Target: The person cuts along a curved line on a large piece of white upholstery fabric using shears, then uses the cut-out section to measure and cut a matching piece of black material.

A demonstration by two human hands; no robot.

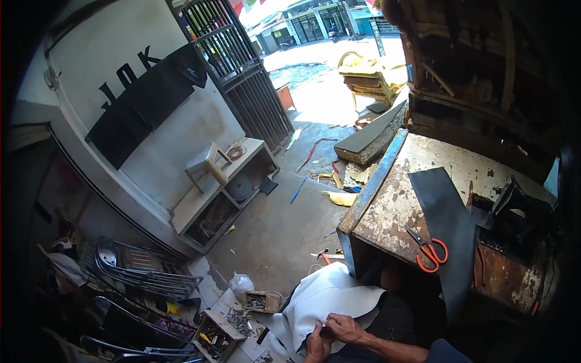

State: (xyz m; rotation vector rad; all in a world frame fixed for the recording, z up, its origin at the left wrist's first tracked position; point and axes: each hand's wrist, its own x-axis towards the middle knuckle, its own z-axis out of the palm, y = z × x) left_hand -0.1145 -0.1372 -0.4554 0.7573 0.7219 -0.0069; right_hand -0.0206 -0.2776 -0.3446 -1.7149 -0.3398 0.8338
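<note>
A large white sheet of soft material (327, 287), which looks like upholstery vinyl, lies draped over my lap at the lower middle. My left hand (318, 346) and my right hand (344, 328) are close together at its near edge. The fingers of both are closed, pinching the sheet between thumbs and fingertips. Anything smaller between the fingertips is hidden. To the right, scissors with orange-red handles (439, 255) rest on a worn table (387, 206), partly over a long black strip of material (445, 212) that hangs off the near edge.
A dark machine, perhaps for sewing (520, 209), stands at the table's right. Left of my lap are a box of hardware (261, 301), a tool box (216, 339) and folded metal chairs (142, 272). A hammer (325, 257) lies on the floor. Foam slabs (372, 136) lie by the doorway.
</note>
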